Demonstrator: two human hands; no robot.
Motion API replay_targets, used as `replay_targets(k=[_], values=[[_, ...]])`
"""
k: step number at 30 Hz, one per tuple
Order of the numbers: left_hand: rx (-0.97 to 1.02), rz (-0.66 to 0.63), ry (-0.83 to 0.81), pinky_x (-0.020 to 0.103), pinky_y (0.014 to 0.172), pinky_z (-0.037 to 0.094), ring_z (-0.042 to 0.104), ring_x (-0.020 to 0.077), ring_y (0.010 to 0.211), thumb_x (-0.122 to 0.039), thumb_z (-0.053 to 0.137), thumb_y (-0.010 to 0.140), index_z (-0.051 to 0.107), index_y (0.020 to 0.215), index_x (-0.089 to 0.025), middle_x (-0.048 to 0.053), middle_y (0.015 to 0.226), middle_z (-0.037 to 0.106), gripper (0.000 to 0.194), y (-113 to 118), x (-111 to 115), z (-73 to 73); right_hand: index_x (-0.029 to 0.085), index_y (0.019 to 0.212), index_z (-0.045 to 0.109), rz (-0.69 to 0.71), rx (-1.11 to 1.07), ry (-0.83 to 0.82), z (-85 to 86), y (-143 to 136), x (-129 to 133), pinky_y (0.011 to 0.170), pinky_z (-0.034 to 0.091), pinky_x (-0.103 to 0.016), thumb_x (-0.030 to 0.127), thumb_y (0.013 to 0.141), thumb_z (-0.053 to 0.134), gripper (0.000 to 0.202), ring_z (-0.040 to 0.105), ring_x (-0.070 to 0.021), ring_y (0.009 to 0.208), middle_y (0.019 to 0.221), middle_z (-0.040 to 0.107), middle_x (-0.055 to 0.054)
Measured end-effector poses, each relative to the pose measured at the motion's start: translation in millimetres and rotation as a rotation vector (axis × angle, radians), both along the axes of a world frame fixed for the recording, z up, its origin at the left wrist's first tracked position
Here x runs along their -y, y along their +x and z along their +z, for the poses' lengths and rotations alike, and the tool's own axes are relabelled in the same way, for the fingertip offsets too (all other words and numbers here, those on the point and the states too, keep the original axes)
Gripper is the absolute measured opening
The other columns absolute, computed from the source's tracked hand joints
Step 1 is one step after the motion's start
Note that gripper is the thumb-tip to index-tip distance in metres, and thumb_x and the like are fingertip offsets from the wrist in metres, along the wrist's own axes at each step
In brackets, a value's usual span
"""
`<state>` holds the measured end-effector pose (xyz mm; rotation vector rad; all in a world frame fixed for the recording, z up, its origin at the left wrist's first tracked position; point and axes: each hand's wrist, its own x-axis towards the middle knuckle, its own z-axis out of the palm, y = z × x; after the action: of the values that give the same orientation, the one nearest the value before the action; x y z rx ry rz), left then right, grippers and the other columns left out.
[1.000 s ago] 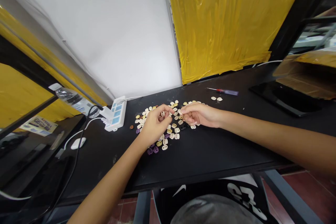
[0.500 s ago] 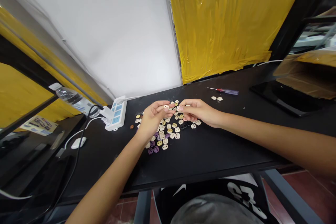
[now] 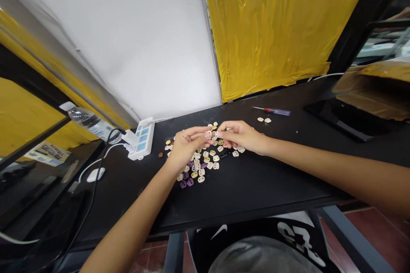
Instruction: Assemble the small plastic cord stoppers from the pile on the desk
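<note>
Over a loose pile of small two-holed cord locks [image 3: 197, 165], my two hands meet almost fingertip to fingertip. Between thumb and fingers, my left hand [image 3: 188, 143] pinches a white cord lock [image 3: 209, 134]. My right hand [image 3: 238, 136] pinches another white piece [image 3: 216, 134] of the same kind, close beside the first. Whether the two pieces touch is too small to make out. The pile is mostly white, with yellow, purple, black and brown ones mixed in; my hands cover part of it.
A screwdriver [image 3: 277, 111] lies at the back right, near two white cord locks [image 3: 264, 120]. Farther right are a black flat device [image 3: 339, 119] and a cardboard box [image 3: 368, 94]. On the left stand a power strip [image 3: 142, 138] with cables and a water bottle [image 3: 92, 123].
My left thumb has closed against the fingers on the white cord lock, which moved right toward the other one. My right hand stays nearly in place.
</note>
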<state>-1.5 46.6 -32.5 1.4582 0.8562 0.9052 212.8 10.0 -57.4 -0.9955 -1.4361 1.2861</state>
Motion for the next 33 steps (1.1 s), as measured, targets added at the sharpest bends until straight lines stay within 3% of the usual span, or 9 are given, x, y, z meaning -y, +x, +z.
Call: replay_targets(k=[8,33], values=[[0.004,0.009,0.028,0.023,0.072,0.066,0.082,0.017,0.075,-0.039,0.102,0.07,0.089,0.097,-0.018,0.007,0.085,0.086,0.037,1.8,3.6,2.3,0.02,0.089,0.066,-0.004,0.029,0.01,-0.5,0.0,1.4,0.049,0.031,-0.024,0.058,0.083,0.079,0.041,0.048,-0.0101,0.051,0.056,0.059,0.005],[-0.007,0.009,0.054,0.019,0.072,0.065,0.082,0.0144,0.076,-0.038,0.1,0.072,0.087,0.098,-0.016,0.006,0.086,0.086,0.036,5.2,3.2,-4.6,0.019,0.084,0.065,-0.061,0.078,0.024,0.2,-2.7,2.5,0.049,0.03,-0.025,0.051,0.081,0.071,0.032,0.045,-0.0094,0.049,0.055,0.058,0.005]])
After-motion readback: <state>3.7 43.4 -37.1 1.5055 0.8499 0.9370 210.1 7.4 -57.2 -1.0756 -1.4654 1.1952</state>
